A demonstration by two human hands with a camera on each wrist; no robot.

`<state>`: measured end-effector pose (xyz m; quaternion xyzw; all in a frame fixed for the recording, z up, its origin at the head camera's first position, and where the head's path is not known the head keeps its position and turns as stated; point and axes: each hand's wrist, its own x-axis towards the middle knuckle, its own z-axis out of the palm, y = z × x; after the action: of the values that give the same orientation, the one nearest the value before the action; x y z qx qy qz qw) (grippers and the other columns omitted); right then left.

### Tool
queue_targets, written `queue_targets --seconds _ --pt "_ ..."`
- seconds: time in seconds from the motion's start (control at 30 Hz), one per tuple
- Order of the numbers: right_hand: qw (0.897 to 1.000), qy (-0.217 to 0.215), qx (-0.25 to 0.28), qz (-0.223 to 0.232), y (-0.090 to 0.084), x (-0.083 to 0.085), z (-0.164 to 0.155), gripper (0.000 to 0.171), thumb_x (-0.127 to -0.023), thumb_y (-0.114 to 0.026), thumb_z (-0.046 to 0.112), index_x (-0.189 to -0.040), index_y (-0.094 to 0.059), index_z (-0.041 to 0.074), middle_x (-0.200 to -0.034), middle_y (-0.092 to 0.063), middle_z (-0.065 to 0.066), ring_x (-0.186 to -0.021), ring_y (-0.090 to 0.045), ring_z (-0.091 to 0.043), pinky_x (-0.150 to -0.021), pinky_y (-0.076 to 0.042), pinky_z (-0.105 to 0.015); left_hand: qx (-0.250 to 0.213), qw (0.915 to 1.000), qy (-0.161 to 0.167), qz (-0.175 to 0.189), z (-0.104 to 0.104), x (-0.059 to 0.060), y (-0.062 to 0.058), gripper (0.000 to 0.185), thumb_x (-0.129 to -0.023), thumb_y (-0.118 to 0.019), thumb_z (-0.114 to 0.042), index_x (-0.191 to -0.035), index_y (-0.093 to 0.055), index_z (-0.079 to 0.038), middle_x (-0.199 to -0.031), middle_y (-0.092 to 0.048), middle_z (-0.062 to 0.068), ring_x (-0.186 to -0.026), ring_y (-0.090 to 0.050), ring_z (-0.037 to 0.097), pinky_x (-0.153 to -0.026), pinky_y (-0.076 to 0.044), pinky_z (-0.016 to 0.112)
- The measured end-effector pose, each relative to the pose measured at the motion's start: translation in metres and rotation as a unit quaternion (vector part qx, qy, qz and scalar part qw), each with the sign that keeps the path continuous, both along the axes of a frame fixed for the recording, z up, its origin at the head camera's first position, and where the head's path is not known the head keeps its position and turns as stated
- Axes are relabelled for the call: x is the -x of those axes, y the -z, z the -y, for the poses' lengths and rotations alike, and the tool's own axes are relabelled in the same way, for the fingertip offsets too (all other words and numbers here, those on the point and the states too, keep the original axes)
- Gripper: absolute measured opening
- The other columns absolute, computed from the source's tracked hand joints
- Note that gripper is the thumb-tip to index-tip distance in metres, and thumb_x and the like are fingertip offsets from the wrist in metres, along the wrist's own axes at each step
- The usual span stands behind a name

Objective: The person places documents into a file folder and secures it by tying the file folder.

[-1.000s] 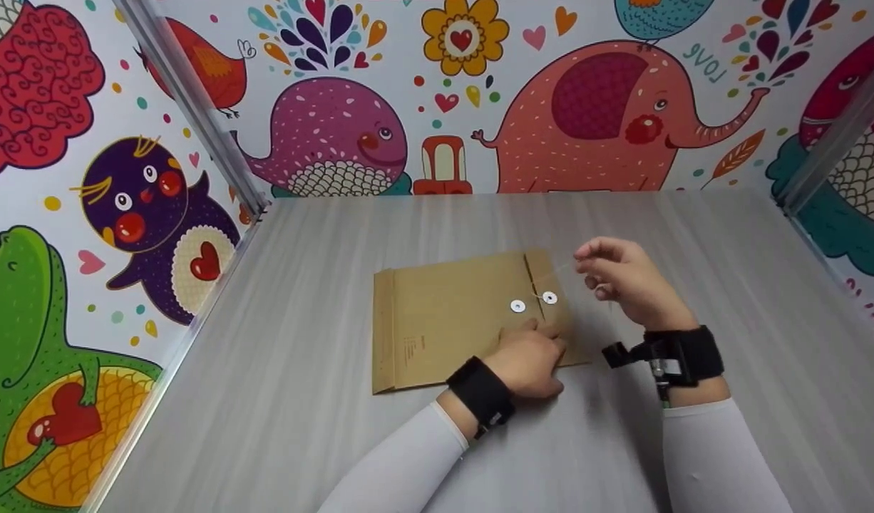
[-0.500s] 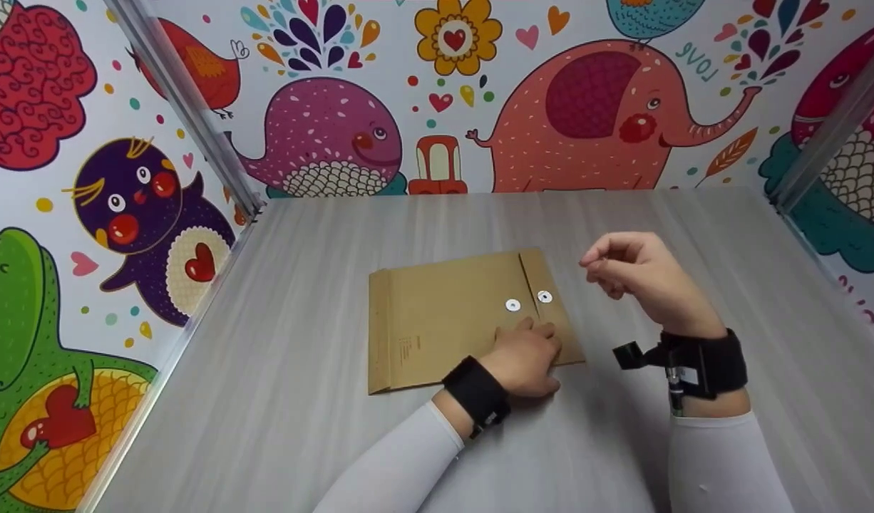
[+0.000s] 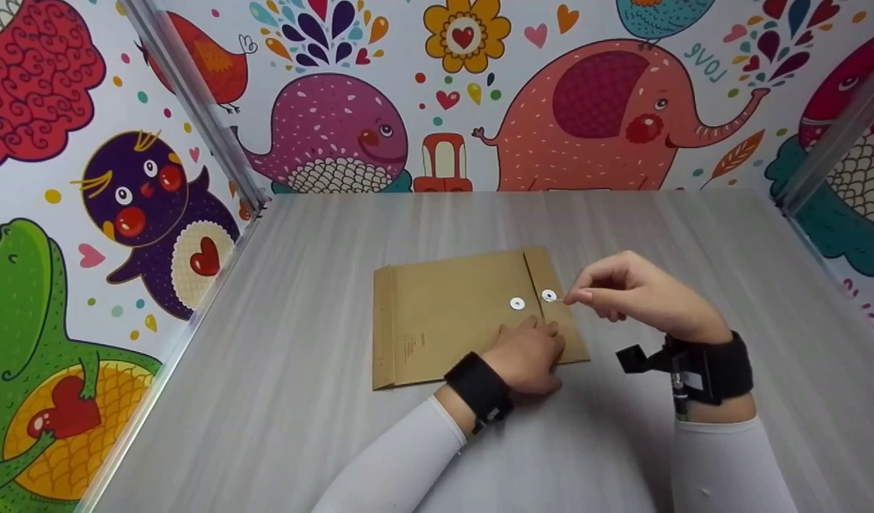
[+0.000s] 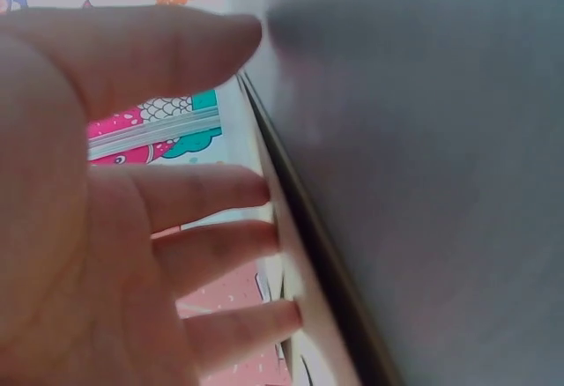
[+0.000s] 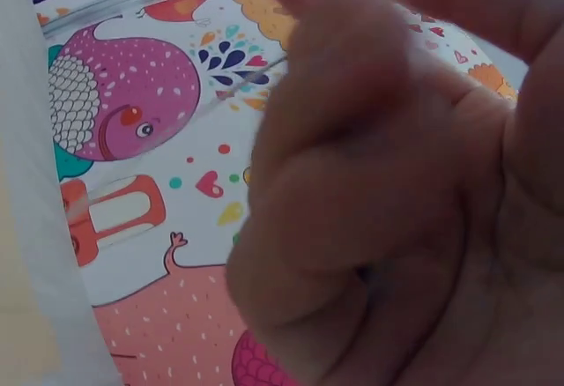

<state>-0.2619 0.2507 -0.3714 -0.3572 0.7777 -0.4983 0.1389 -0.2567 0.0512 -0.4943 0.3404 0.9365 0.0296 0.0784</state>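
Kraft paper envelope [image 3: 458,313] lay flat near the middle of the grey table [image 3: 323,442], its flap end turned to the person's right, with two white closure discs [image 3: 517,304] set close together, one on the body and one on the flap. Left hand [image 3: 526,356] rested on the envelope's near edge below those discs, fingers straight and spread, pressing the paper down; the left wrist view showed the same straight fingers [image 4: 211,196] lying against a pale edge. Right hand [image 3: 633,296] hovered just beside the flap disc [image 3: 549,295], its thumb and forefinger drawn together in a narrow pinch at the disc's right side. Whether a string sat in that pinch could not be told, as the right wrist view gave only blurred curled fingers [image 5: 352,166]. Both forearms wore white sleeves [image 3: 394,463] and black wrist straps [image 3: 715,367]. Cartoon animal walls [image 3: 594,107] stood around the table on three sides.
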Motion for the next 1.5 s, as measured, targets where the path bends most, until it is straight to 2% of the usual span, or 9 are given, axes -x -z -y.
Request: queue_targets --seconds 0.3,0.53,0.63,0.7,0.77,0.9,1.17,1.3,1.5 --pt "0.999 -0.042 0.027 -0.001 0.004 -0.001 0.010 0.017 -0.105 -0.061 0.003 -0.106 -0.077 0.008 -0.076 -0.059 -0.005 -0.060 -0.049 -0.022 -0.053 -0.047 -0.030 -0.053 0.9986 0.006 -0.004 0.003 -0.001 -0.002 0.025 -0.085 -0.081 -0.041 -0.098 -0.071 -0.022 -0.117 -0.071 -0.005 -0.121 -0.059 0.020 -0.085 -0.055 0.050" --pt "0.990 0.131 0.049 -0.013 0.025 0.018 0.011 0.015 -0.104 -0.061 0.000 -0.111 -0.073 -0.003 -0.085 -0.067 -0.004 -0.069 -0.061 -0.010 -0.064 -0.055 -0.024 -0.021 0.9996 0.013 -0.011 -0.001 0.003 -0.001 0.033 -0.090 -0.076 -0.043 -0.117 -0.074 -0.025 -0.149 -0.065 -0.004 -0.134 -0.057 0.022 -0.089 -0.057 0.051" --pt "0.980 0.201 -0.004 -0.011 0.048 0.036 0.012 0.019 -0.102 -0.060 -0.002 -0.116 -0.071 -0.008 -0.098 -0.072 -0.015 -0.084 -0.069 -0.015 -0.073 -0.060 -0.023 -0.008 0.9995 0.019 -0.023 -0.001 0.005 0.000 0.035 -0.089 -0.077 -0.044 -0.116 -0.074 -0.022 -0.133 -0.073 -0.004 -0.129 -0.060 0.021 -0.084 -0.058 0.046" --pt "0.974 0.214 -0.072 -0.026 0.067 0.048 0.012 0.025 -0.100 -0.059 -0.004 -0.122 -0.069 -0.011 -0.111 -0.073 -0.026 -0.098 -0.073 -0.029 -0.084 -0.063 -0.032 -0.012 0.9992 0.024 -0.028 -0.001 0.007 0.000 0.025 -0.091 -0.076 -0.039 -0.107 -0.074 -0.020 -0.115 -0.076 -0.004 -0.119 -0.065 0.019 -0.078 -0.059 0.040" --pt "0.967 0.208 -0.139 -0.056 0.085 0.055 0.012 0.032 -0.098 -0.058 -0.005 -0.128 -0.068 -0.011 -0.126 -0.070 -0.032 -0.113 -0.071 -0.044 -0.097 -0.061 -0.046 -0.028 0.9989 0.028 -0.024 0.001 0.009 -0.001 0.010 -0.092 -0.074 -0.028 -0.091 -0.069 -0.019 -0.097 -0.073 -0.004 -0.105 -0.068 0.016 -0.074 -0.058 0.035" --pt "0.956 0.169 -0.205 -0.128 0.111 0.062 0.014 0.035 -0.096 -0.061 -0.006 -0.130 -0.068 -0.008 -0.142 -0.064 -0.032 -0.135 -0.058 -0.053 -0.115 -0.044 -0.064 -0.052 0.9981 0.031 -0.004 0.006 0.012 -0.006 0.022 -0.095 -0.069 -0.014 -0.077 -0.057 -0.019 -0.081 -0.063 -0.004 -0.079 -0.060 0.013 -0.069 -0.052 0.030" --pt "0.955 0.104 -0.254 -0.111 0.124 0.061 0.013 0.064 -0.082 -0.077 -0.002 -0.144 -0.060 -0.005 -0.158 -0.047 -0.034 -0.151 -0.039 -0.054 -0.124 -0.033 -0.064 -0.039 0.9980 0.048 0.013 0.010 0.013 -0.015 0.015 -0.097 -0.067 -0.015 -0.088 -0.079 -0.015 -0.083 -0.071 -0.002 -0.074 -0.059 0.014 -0.066 -0.049 0.029" --pt "0.950 0.106 -0.277 -0.093 0.124 0.061 0.013 0.080 -0.074 -0.085 0.006 -0.148 -0.056 -0.006 -0.161 -0.044 -0.033 -0.152 -0.039 -0.053 -0.123 -0.035 -0.062 -0.045 0.9974 0.051 0.026 0.013 0.015 -0.016 0.015 -0.097 -0.066 -0.014 -0.092 -0.081 -0.014 -0.084 -0.072 -0.002 -0.075 -0.057 0.014 -0.066 -0.047 0.028" --pt "0.937 0.130 -0.308 -0.097 0.125 0.063 0.017 0.086 -0.074 -0.088 0.010 -0.150 -0.052 -0.010 -0.162 -0.043 -0.033 -0.152 -0.041 -0.050 -0.123 -0.038 -0.059 -0.036 0.9972 0.065 -0.012 0.018 0.015 -0.015 0.015 -0.095 -0.068 -0.015 -0.085 -0.078 -0.013 -0.077 -0.069 -0.002 -0.069 -0.054 0.013 -0.065 -0.047 0.027"
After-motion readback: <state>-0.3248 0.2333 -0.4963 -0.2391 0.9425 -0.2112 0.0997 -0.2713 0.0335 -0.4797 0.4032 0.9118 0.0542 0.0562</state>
